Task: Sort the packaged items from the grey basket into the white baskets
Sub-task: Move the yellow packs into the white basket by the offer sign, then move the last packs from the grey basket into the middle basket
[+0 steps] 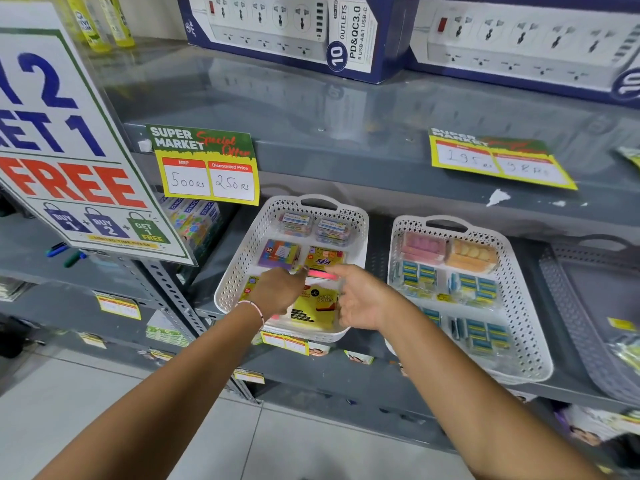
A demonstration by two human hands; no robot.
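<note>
Both hands over left white basket [242,271]; left hand [277,289] pinching pink packet [322,274] at fingertips; right hand [360,299] open, empty, just beside yellow sticky-notes pack [315,308].

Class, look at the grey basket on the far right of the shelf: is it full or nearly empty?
Nearly empty. The grey basket shows a mostly bare floor, with only a small yellow packet and another at the frame's edge.

The grey basket [588,306] ran off the right edge. The left hand [277,289] covered a yellow pack [250,289]; a pink item [322,274] between the hands was blurred.
</note>
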